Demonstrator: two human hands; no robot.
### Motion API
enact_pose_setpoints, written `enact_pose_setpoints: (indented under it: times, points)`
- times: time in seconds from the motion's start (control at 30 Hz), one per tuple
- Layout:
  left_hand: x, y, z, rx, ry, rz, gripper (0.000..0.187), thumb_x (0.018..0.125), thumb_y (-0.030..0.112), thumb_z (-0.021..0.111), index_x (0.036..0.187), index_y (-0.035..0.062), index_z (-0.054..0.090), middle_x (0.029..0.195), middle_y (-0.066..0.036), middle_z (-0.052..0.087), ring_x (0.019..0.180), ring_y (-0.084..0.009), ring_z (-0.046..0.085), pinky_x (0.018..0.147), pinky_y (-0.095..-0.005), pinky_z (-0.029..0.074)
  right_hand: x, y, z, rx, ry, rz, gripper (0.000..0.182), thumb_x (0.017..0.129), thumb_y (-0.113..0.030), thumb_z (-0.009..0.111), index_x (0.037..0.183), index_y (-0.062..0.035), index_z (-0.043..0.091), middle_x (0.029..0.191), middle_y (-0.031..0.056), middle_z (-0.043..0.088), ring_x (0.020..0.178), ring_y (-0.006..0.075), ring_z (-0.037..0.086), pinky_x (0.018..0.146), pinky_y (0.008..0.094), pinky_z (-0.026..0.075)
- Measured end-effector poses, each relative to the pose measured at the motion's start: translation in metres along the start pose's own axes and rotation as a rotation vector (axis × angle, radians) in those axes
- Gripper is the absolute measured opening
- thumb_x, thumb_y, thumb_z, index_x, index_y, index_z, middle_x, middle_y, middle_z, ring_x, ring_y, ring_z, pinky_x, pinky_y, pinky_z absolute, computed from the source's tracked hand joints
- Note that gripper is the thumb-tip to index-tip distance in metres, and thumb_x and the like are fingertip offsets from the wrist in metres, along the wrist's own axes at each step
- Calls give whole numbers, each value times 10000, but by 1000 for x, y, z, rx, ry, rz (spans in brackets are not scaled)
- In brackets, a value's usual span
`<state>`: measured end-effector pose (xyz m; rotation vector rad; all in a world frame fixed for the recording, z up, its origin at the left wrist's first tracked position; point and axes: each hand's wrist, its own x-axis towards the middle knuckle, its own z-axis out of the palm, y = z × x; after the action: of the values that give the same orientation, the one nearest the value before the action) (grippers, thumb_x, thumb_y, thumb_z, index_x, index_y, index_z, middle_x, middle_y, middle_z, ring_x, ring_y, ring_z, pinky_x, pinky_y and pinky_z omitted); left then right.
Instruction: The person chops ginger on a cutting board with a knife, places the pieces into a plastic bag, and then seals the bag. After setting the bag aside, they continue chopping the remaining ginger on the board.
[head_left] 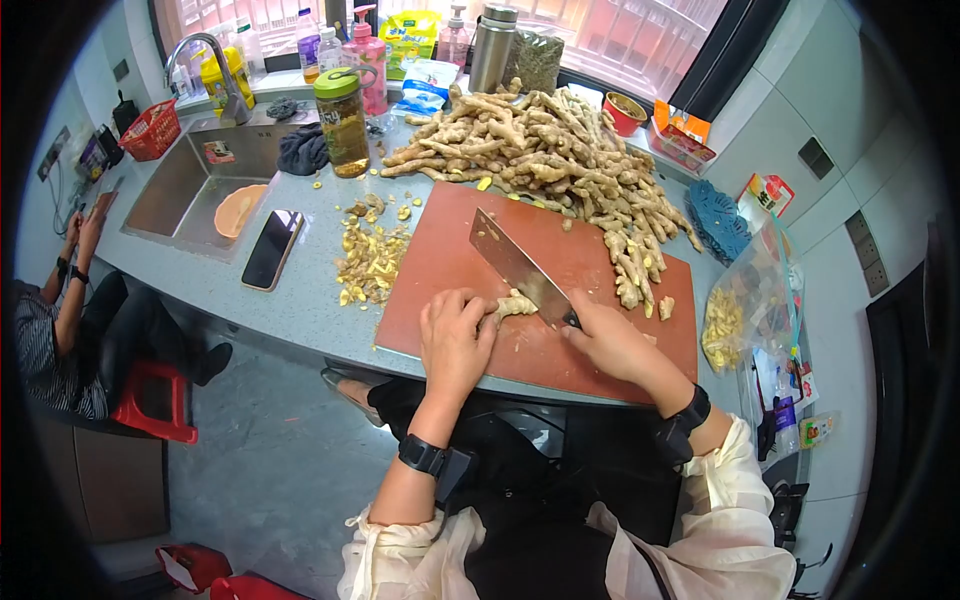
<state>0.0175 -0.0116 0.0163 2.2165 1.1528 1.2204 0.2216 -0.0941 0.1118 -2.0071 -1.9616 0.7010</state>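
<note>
My left hand (457, 335) is closed on a piece of ginger (513, 305) lying on the reddish-brown cutting board (440, 250). In my right hand (610, 338) is the handle of a cleaver (520, 265), its broad blade slanting up and left across the board. The blade is close beside the ginger's right end; whether it touches is hard to tell. More ginger pieces (632, 270) lie at the board's right side. Behind the board rises a large heap of ginger roots (560, 145). Small ginger trimmings (370, 255) are scattered on the counter left of the board.
A phone (272, 250) lies between the trimmings and the sink (185, 195). A green-lidded bottle (343, 130) stands behind. Right of the board is a clear bag of ginger pieces (722, 325). At the far left, another person (70, 330) sits on a red stool (158, 405).
</note>
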Motion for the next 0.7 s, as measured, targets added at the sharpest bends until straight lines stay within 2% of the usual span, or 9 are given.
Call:
enact_pose_setpoints:
  times: [0.2, 0.27, 0.3, 0.37, 0.4, 0.47, 0.6, 0.67, 0.7]
  points:
    - [0, -1, 2, -7, 29, 12, 117, 815, 176, 733, 909, 108, 719, 987, -40, 621, 1044, -264, 566, 923, -408, 400, -2, 4, 8, 36, 51, 49, 308, 944, -159, 599, 1145, 2, 430, 1028, 333, 616, 1023, 522, 563, 866, 558, 442]
    - [0, -1, 2, -14, 27, 13, 118, 815, 178, 733, 908, 108, 719, 986, -41, 621, 1043, -264, 566, 921, -407, 400, -1, 11, 13, -25, 162, -109, 327, 950, -146, 597, 1199, -4, 439, 915, 263, 640, 844, 446, 645, 742, 507, 500]
    - [0, -1, 2, -12, 17, 3, 118, 815, 177, 734, 909, 108, 714, 998, -47, 621, 1058, -267, 564, 942, -414, 397, -2, 12, 11, -24, 161, -109, 327, 950, -146, 597, 1199, -4, 439, 915, 263, 640, 844, 446, 645, 742, 507, 500]
    - [-1, 0, 0, -7, 9, -8, 118, 815, 175, 735, 909, 107, 710, 1010, -53, 622, 1073, -271, 562, 963, -421, 394, -3, 1, 2, 316, 3, 186, 379, 959, -128, 595, 1289, -27, 437, 781, 151, 616, 610, 288, 638, 566, 410, 502]
    - [-1, 0, 0, -8, 8, -9, 117, 815, 175, 735, 908, 108, 711, 1012, -53, 622, 1073, -271, 562, 962, -420, 394, -3, 2, 3, 317, 3, 182, 379, 959, -128, 595, 1289, -27, 437, 781, 151, 616, 610, 288, 638, 566, 410, 502]
    - [0, 0, 0, -8, 8, -7, 116, 815, 176, 735, 906, 108, 712, 1014, -53, 621, 1073, -271, 562, 961, -420, 394, -3, 10, 6, 459, 2, 217, 431, 965, -113, 591, 1360, -62, 427, 716, 76, 569, 495, 171, 560, 470, 334, 455]
    - [0, 0, 1, -10, -15, -25, 121, 817, 181, 733, 912, 109, 714, 1020, -53, 619, 1081, -268, 558, 965, -418, 392, -7, 9, 2, 402, 20, 174, 432, 967, -116, 589, 1363, -66, 424, 711, 79, 568, 502, 175, 565, 481, 339, 464]
    - [-1, 0, 0, -11, -20, -27, 124, 818, 184, 732, 915, 109, 715, 1022, -53, 619, 1084, -267, 556, 967, -418, 390, -11, 2, -6, 308, 62, 101, 434, 962, -128, 597, 1358, -69, 428, 773, 121, 597, 586, 236, 609, 554, 369, 493]
    - [-1, 0, 0, -9, -18, -25, 127, 820, 187, 731, 919, 109, 715, 1021, -53, 619, 1085, -267, 555, 968, -418, 389, -11, 3, -7, 309, 62, 101, 434, 962, -128, 597, 1358, -69, 428, 773, 121, 597, 586, 236, 609, 554, 369, 493]
